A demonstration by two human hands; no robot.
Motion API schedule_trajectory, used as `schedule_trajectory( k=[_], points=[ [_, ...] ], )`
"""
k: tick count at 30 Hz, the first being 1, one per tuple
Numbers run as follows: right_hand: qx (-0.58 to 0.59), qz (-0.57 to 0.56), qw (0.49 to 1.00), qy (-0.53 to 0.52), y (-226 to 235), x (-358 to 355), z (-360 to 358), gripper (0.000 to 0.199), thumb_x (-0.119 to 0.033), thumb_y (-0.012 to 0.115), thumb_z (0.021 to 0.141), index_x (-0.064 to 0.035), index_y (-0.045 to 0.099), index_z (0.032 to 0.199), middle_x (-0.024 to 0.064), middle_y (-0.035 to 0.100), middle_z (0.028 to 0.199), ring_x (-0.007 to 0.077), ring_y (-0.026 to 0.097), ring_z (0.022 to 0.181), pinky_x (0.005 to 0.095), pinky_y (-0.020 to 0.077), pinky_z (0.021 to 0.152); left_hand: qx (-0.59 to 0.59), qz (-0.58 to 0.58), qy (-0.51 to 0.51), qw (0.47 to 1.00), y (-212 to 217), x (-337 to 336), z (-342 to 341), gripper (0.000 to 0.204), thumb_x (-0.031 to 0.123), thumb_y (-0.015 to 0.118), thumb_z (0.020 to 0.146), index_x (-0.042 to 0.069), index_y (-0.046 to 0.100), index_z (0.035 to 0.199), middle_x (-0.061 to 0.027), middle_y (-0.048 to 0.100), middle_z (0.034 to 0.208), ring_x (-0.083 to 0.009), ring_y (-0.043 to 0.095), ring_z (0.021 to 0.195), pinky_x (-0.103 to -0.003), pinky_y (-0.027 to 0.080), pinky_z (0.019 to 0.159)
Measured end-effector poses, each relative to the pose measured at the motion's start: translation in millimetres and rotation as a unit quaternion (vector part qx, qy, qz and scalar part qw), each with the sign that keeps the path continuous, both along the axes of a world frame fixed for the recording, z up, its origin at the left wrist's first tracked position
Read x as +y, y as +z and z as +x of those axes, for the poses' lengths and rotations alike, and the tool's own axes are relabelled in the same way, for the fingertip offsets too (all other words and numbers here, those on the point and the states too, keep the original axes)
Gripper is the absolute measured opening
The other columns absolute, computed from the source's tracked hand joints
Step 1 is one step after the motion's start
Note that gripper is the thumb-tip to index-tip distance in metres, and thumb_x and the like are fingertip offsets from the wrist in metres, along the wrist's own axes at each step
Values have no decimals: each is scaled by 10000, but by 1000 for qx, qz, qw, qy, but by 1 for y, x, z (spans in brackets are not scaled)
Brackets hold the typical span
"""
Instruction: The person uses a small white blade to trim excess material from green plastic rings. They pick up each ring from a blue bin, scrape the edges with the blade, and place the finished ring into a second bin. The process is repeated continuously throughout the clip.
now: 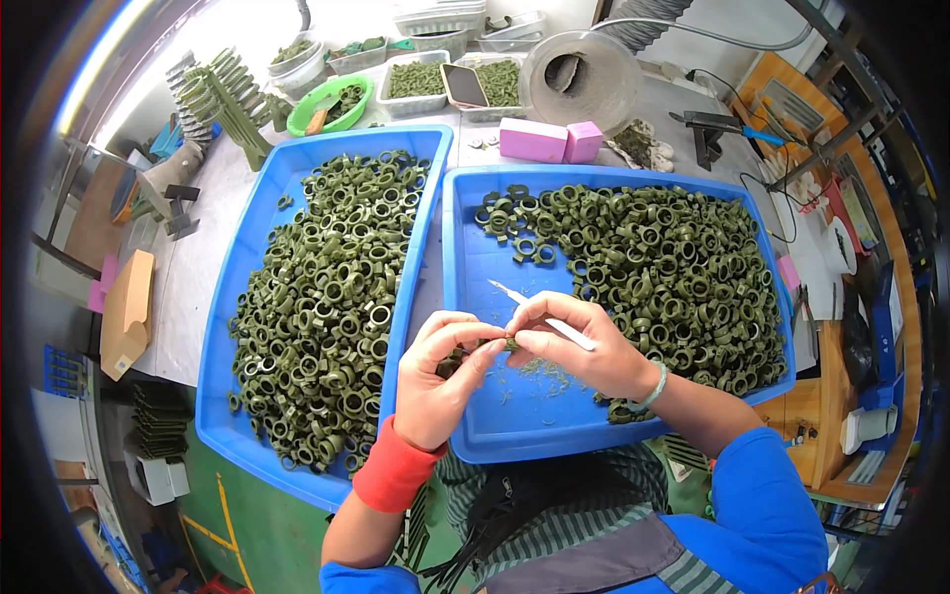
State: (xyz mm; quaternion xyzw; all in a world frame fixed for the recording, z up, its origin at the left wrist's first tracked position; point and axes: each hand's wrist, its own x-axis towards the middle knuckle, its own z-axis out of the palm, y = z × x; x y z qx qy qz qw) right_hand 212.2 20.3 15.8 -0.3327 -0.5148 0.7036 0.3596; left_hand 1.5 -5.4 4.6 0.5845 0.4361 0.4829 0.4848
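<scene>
Above the right blue tray (495,416), my two hands meet fingertip to fingertip. Between the thumb and forefinger of my left hand (435,381) is a small green ring part (512,344), mostly covered by fingers. More green pieces (452,362) show inside the curl of that palm. My right hand (589,351) grips a slim white pen-like tool (569,333), its narrow tip pointing up and left, away from the ring. Thin green shavings (539,371) lie on the tray floor beneath. Many green ring parts (683,277) are heaped in the tray's right side.
A second blue tray (223,396) on the left holds a large heap of green rings (327,307). Behind stand pink blocks (532,141), a phone (463,86), a green basin (307,117), tubs of green parts (416,79) and a clear bucket (614,79). An open cardboard box (129,312) is far left.
</scene>
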Motion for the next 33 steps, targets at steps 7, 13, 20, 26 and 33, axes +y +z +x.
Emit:
schedule_trajectory(
  k=[7, 13, 20, 26, 33],
  points=[
    [4, -84, 996, 37, 5, 4, 4, 146, -86, 630, 966, -7, 588, 1083, 64, 645, 1021, 143, 661, 965, 313, 547, 880, 33, 37, -9, 999, -1, -3, 4, 154, -28, 710, 887, 2, 734, 1037, -64, 610, 1046, -105, 641, 752, -222, 532, 634],
    [0, -90, 995, 49, 4, 4, 5, 201, -127, 659, 957, -17, 590, 1111, 55, 636, 1024, 126, 658, 957, 295, 566, 867, 62, 66, -4, 996, -5, -2, 5, 162, -45, 716, 872, 3, 736, 1025, -76, 621, 1035, -111, 646, 718, -224, 533, 603],
    [40, -142, 987, 63, 3, 6, 8, 214, -124, 657, 953, -23, 578, 1124, 67, 626, 1023, 144, 653, 967, 313, 557, 892, 65, 78, -8, 995, -2, -2, 5, 167, -52, 716, 869, 6, 736, 1024, -78, 621, 1031, -119, 657, 730, -233, 547, 605],
    [93, -191, 976, 56, 2, 5, 7, 197, -91, 648, 953, -23, 572, 1122, 72, 622, 1051, 158, 656, 974, 319, 555, 897, 13, 45, 0, 999, -2, -3, 6, 151, -48, 696, 887, 0, 734, 1025, -77, 607, 1053, -130, 670, 757, -234, 565, 630],
    [90, -142, 985, 35, -2, 3, 4, 190, -44, 634, 952, -31, 566, 1129, 61, 616, 1080, 153, 647, 993, 317, 543, 912, -63, -21, 19, 998, -4, -2, 4, 114, -35, 670, 917, -31, 714, 1022, -82, 596, 1063, -130, 672, 774, -236, 577, 666]
  ],
)
